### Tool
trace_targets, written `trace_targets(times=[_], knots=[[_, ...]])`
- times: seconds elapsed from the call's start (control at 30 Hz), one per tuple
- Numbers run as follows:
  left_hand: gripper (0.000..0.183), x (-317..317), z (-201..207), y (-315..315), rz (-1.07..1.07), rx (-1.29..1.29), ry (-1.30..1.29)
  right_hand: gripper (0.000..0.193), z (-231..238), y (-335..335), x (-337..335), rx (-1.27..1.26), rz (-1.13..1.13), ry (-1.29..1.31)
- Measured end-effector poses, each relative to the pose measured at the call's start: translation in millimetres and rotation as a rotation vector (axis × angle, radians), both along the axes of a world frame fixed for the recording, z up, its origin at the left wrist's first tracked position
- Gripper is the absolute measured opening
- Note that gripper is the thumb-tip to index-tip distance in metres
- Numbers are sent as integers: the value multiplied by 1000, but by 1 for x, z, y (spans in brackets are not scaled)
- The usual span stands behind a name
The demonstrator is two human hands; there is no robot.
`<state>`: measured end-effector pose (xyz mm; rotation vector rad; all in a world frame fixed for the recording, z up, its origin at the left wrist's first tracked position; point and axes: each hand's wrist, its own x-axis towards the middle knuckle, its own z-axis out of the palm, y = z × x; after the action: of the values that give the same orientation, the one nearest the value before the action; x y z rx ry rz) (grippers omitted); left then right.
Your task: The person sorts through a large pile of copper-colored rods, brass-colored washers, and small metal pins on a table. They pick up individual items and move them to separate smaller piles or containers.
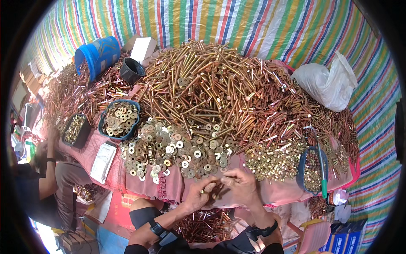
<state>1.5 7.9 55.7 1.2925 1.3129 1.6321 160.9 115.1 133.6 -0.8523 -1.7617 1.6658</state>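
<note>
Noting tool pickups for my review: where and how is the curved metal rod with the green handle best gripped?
Probably by the green handle, right hand coming from the near side: the handle points toward the person, while the curved metal rod runs away along the dark blue plastic basin.

Both forearms (179, 215) reach up and inward, left hand (198, 195) near right hand (244, 185), fingers (231, 174) curled.

- White lettering is printed on the blue boxes (347, 239) at the lower right, but is too small to be read.
- Pale marks are borne by the red panel (120, 208) at the lower left, too blurred to be deciphered.
</note>
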Motion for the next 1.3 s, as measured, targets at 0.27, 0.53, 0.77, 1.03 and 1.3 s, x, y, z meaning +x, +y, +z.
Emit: trace_targets(times=[0.27, 0.53, 0.77, 1.03, 1.3], knots=[[30, -3, 6, 13, 141, -213, -198, 19, -16, 37, 21, 273, 86, -467], [35, 8, 12, 4, 273, -61, 45, 22, -50, 49, -11, 584, -221, -368], [22, 12, -1, 5, 152, 23, -160, 24, -61, 50, -18, 741, -245, -462], [23, 12, 6, 22, 179, 44, 25, 20, -28, 56, 4, -296, -17, 35], [13, 13, -6, 16, 190, -29, 79, 27, -6, 26, -11, -284, 152, -73]])
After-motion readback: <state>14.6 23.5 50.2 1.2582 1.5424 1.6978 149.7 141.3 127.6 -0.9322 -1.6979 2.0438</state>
